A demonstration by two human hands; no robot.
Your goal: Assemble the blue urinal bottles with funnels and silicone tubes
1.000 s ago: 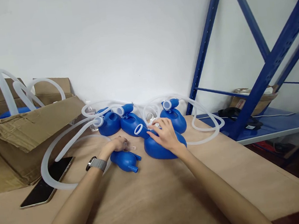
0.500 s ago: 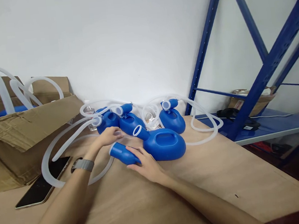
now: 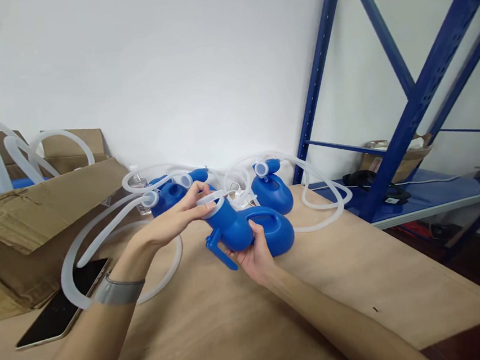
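- Since the earlier frame: small part raised off the tabletop and tipped open end up; left hand has come onto its rim, right hand now cups it from below.
- Small blue rounded plastic part with a pale rim and side lever [image 3: 230, 226]: in both hands, tilted, above the near-middle of the light wooden tabletop [image 3: 220, 329]. Open end faces far left, lever hangs on the near left side.
- Left hand [image 3: 179, 213]: thumb and fingers closed on the pale rim. Can't tell if a separate piece is pinched there too.
- Right hand [image 3: 257, 257]: clamped round the rounded bottom, thumb on the right side.
- Big blue plastic jug with a moulded handle [image 3: 281, 235]: on tabletop just behind the right hand, partly hidden.
- Far right: blue jug with a small blue head on top [image 3: 273, 194], translucent white hose [image 3: 346, 195] looping to its right.
- Far left of the hands: blue jug [image 3: 169, 196], partly hidden; clear plastic bottle [image 3: 139, 184] beside it.
- Left: open brown cardboard box [image 3: 55, 203] with hoses sticking up; black-screened phone [image 3: 61, 311] flat just in front.
- Right: blue metal shelf [image 3: 444, 188] beyond the tabletop.
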